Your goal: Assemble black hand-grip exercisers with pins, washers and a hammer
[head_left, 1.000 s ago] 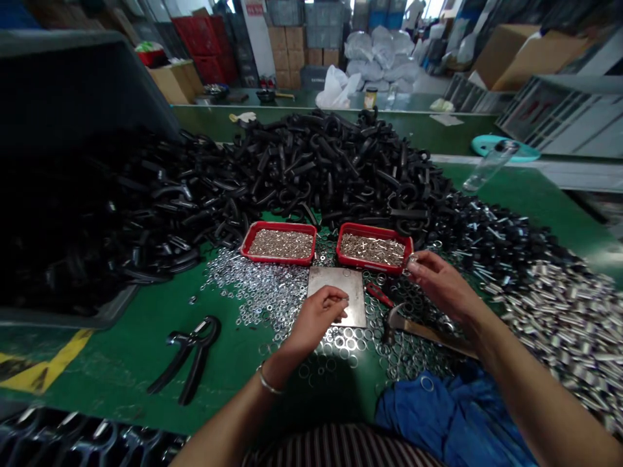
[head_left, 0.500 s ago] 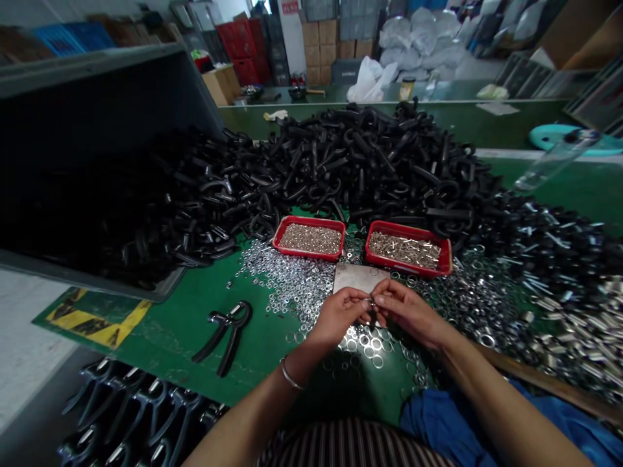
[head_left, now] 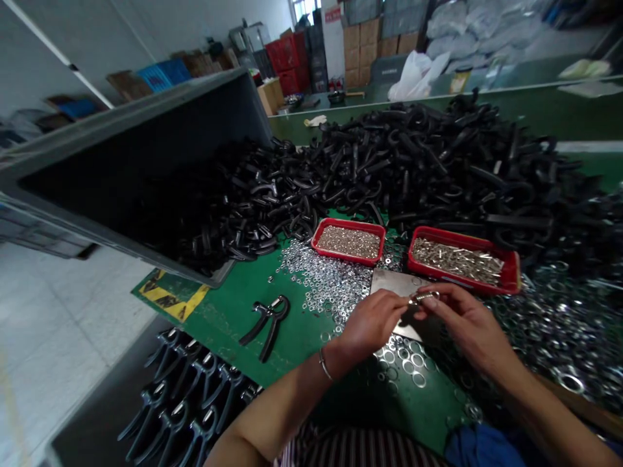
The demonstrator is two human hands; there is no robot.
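My right hand (head_left: 470,318) is closed, pinching a small shiny metal piece (head_left: 425,296) with a ridged, thread-like or coiled look. My left hand (head_left: 372,321) meets it from the other side, fingertips pressed together at the piece's left end; what exactly they grip is too small to make out. Both hands are over a flat metal plate (head_left: 396,283). Loose metal rings (head_left: 413,363) lie just below the hands. Behind the plate stand a red tray of tiny metal parts (head_left: 382,255) and a red tray of metal pins (head_left: 511,275).
A black hand grip (head_left: 267,323) lies on the green table (head_left: 228,308). Black handles (head_left: 389,155) are heaped at the back, spilling from a tipped grey bin (head_left: 146,240). Nuts (head_left: 335,285) are scattered left of the plate. More grips (head_left: 180,408) stand in rows at lower left.
The view has swung left, so everything sits further right in the picture. The metal piece now shows more plainly between my fingertips. The hand grip on the table lies as before.
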